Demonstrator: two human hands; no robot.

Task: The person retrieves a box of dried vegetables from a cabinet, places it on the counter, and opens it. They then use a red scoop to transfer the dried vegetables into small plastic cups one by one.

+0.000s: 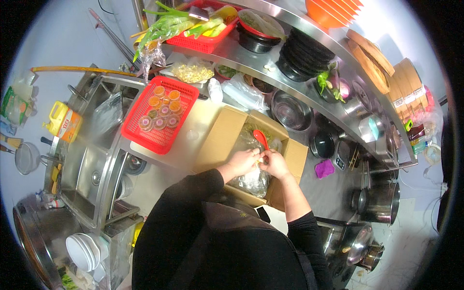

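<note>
An open cardboard box (217, 141) sits on the counter before me, its flaps folded outward. Inside lies a clear plastic bag (250, 185), with greenish-yellow contents showing towards the far side. My left hand (244, 161) and my right hand (274, 163) meet above the box, their fingertips pinched close together at the bag's plastic. A red spoon (260, 137) points away from me over the bag. Its handle runs down to the fingers of my right hand, and whether they grip it is hidden.
Left of the box, a red plastic basket (145, 145) holds several small lidded cups. Beyond it is a steel sink (85, 166). A steel shelf (232, 61) overhangs the back of the counter. To the right are a purple cloth (324, 169), a digital scale (340, 159) and a metal basin (291, 110).
</note>
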